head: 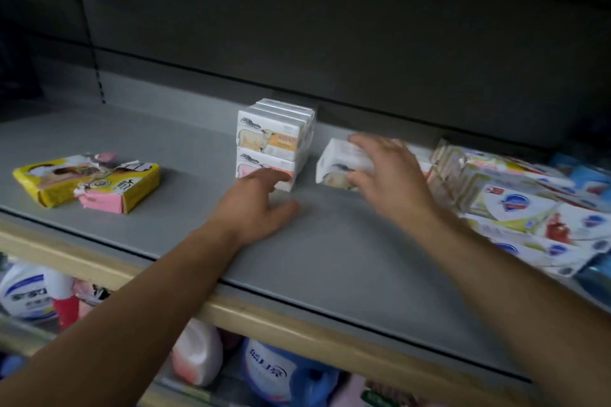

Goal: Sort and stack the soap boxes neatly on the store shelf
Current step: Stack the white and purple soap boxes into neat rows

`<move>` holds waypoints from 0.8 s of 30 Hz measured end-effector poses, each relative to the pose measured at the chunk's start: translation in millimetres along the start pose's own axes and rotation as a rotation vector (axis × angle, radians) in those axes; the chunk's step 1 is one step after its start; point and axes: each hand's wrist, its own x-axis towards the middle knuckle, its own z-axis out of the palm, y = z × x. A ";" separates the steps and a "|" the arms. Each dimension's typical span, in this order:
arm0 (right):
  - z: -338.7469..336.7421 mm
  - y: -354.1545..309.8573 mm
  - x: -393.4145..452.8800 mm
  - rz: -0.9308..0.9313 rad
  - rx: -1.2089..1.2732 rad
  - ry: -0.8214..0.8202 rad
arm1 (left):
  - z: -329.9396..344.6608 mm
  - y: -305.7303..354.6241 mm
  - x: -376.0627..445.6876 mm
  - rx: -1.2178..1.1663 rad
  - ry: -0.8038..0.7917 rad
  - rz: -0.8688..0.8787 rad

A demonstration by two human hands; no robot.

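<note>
reaching onto the grey shelf (330, 258), the right hand (390, 175) grips a white soap box (340, 158), fingers (370, 142) curled over its top and thumb under its front; the box sits tilted, just right of the stacked soap boxes (274, 139). the left hand (258, 205) rests on the shelf, fingers spread and fairly straight, fingertips touching the stack's lower front box. a torn yellow packet (86, 178) lies well apart to the left. more white soap boxes (515, 205) crowd the right side. detergent bottles (271, 370) show on the level below.
</note>
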 end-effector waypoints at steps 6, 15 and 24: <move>4.8 -31.2 -58.4 -0.049 0.244 -0.036 | -5.8 36.8 -16.1 -0.520 -0.162 0.145; 20.9 -6.0 -84.3 -0.003 0.470 -0.092 | 8.5 47.1 -34.1 -0.978 -0.004 -0.348; 26.8 6.1 -87.2 0.213 0.933 -0.162 | 1.8 47.2 -31.5 -1.114 -0.004 -0.363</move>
